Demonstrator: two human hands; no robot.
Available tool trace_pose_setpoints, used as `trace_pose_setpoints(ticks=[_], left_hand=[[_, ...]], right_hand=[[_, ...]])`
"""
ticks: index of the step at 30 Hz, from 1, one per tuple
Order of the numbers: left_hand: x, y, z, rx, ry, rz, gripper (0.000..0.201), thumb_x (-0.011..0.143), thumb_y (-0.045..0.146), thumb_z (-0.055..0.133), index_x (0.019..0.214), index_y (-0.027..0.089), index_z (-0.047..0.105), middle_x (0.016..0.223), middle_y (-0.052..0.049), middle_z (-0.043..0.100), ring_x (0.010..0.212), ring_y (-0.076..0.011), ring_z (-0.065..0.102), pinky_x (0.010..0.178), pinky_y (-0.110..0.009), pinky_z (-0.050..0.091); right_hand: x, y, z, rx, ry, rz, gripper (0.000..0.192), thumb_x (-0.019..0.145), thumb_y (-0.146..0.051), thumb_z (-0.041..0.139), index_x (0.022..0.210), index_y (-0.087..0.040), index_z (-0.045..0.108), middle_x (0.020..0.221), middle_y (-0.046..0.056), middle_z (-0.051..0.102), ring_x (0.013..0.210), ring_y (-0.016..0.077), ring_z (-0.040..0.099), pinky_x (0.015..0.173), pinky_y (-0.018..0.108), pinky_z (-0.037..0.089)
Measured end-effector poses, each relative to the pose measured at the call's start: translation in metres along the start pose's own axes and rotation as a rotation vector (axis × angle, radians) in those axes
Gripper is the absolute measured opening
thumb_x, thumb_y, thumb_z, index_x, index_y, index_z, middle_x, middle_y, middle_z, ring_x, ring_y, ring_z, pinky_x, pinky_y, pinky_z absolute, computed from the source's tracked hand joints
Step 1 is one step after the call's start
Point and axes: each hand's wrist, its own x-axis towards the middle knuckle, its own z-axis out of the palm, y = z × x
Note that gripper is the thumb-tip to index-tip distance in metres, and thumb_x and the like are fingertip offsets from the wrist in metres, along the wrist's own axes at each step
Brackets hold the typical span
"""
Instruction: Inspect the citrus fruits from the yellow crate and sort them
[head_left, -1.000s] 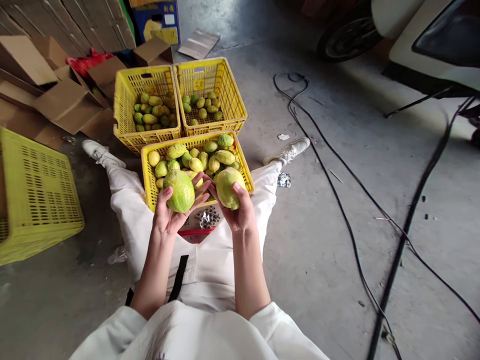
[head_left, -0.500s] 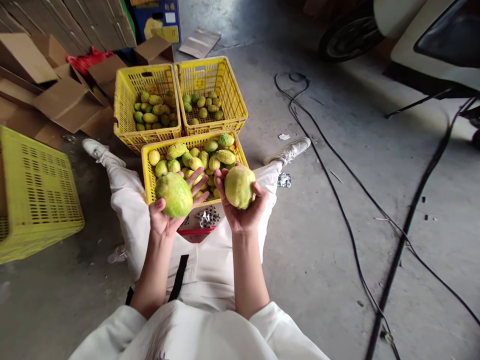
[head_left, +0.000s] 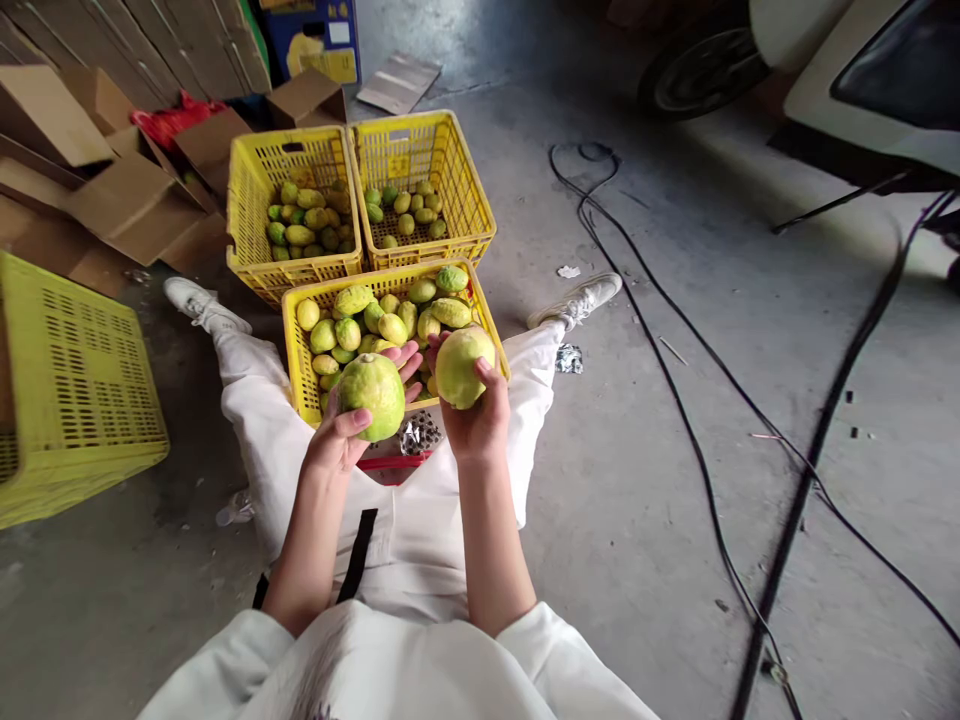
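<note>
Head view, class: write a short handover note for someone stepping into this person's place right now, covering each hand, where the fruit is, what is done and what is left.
Left hand: holds a large green fruit.
Right hand: holds a yellower fruit.
Both are held above the near crate, which sits between the legs and is well filled with fruit.
Done: the far left crate holds a layer of fruit; the far right crate holds fewer.
Left: the two fruits in hand are in no crate, and the near crate is far from emptied.
</note>
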Motion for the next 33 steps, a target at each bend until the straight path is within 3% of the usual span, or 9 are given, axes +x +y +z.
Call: trace_pose_setpoints(ticks=[3,5,7,9,13,19,25,30,33], left_hand=[[0.0,-0.003,-0.004,-0.023,0.042,0.057,0.059,0.058,0.043,0.091,0.111,0.021,0.077,0.108,-0.009,0.077,0.11,-0.0314,0.072,0.096,-0.041,0.06],[0.0,-0.004,-0.005,-0.05,0.079,0.086,0.059,0.057,0.045,0.092,0.107,0.019,0.076,0.095,-0.006,0.074,0.089,-0.0237,0.073,0.082,-0.033,0.061],[0.001,-0.004,-0.004,-0.06,0.113,0.094,0.06,0.055,0.044,0.093,0.107,0.018,0.075,0.093,-0.005,0.072,0.081,-0.0196,0.07,0.073,-0.029,0.06],[0.002,-0.003,-0.003,-0.07,0.152,0.089,0.06,0.055,0.044,0.094,0.107,0.02,0.073,0.094,-0.005,0.072,0.087,-0.0213,0.07,0.076,-0.029,0.06],[0.002,0.001,-0.001,-0.157,0.233,0.076,0.068,0.056,0.051,0.093,0.113,0.022,0.07,0.104,-0.008,0.074,0.109,-0.0287,0.07,0.09,-0.035,0.061],[0.004,0.002,-0.006,-0.252,0.339,0.069,0.074,0.065,0.032,0.085,0.134,0.025,0.061,0.124,-0.009,0.074,0.126,-0.0342,0.067,0.101,-0.042,0.059],[0.008,-0.005,-0.013,-0.171,0.369,0.105,0.073,0.052,0.04,0.097,0.118,0.023,0.07,0.115,-0.01,0.076,0.12,-0.0348,0.069,0.08,-0.033,0.062],[0.011,-0.007,-0.011,-0.182,0.361,0.11,0.059,0.052,0.048,0.097,0.103,0.027,0.075,0.117,-0.009,0.076,0.107,-0.0306,0.069,0.067,-0.032,0.057],[0.011,-0.006,-0.012,-0.185,0.341,0.082,0.063,0.049,0.049,0.099,0.105,0.028,0.076,0.12,-0.009,0.075,0.113,-0.0315,0.067,0.07,-0.033,0.058]], right_hand=[[0.002,-0.002,-0.006,-0.054,-0.003,-0.044,0.041,0.076,-0.035,0.078,0.114,-0.033,0.063,0.11,-0.004,0.073,0.102,0.0233,0.075,0.095,0.046,0.062],[0.003,-0.003,-0.009,-0.094,-0.022,-0.034,0.042,0.075,-0.036,0.079,0.114,-0.033,0.063,0.107,-0.004,0.072,0.094,0.0222,0.075,0.08,0.04,0.064],[0.003,-0.002,-0.01,-0.108,-0.023,-0.022,0.043,0.074,-0.036,0.08,0.112,-0.032,0.061,0.103,-0.004,0.071,0.087,0.0214,0.075,0.066,0.033,0.061],[0.003,-0.001,-0.01,-0.105,-0.01,-0.014,0.044,0.07,-0.034,0.082,0.107,-0.033,0.058,0.099,-0.004,0.071,0.083,0.0209,0.075,0.059,0.029,0.057],[0.001,-0.002,-0.008,-0.087,-0.018,0.009,0.041,0.07,-0.031,0.079,0.102,-0.033,0.054,0.1,-0.006,0.071,0.094,0.0218,0.077,0.067,0.03,0.059],[0.002,-0.008,-0.01,-0.051,-0.107,0.051,0.05,0.064,-0.029,0.082,0.109,-0.033,0.061,0.116,-0.001,0.073,0.106,0.0267,0.077,0.074,0.034,0.063],[0.01,0.001,-0.02,-0.006,-0.016,0.02,0.05,0.069,-0.053,0.084,0.108,-0.029,0.065,0.094,0.001,0.073,0.079,0.0199,0.074,0.045,0.022,0.049],[0.012,-0.002,-0.021,0.075,0.015,0.11,0.048,0.069,-0.068,0.076,0.096,-0.029,0.069,0.091,0.001,0.073,0.084,0.0193,0.072,0.059,0.028,0.061],[0.011,-0.01,-0.018,0.102,-0.041,0.156,0.041,0.064,-0.057,0.078,0.092,-0.028,0.069,0.091,0.0,0.071,0.082,0.0184,0.07,0.065,0.031,0.064]])
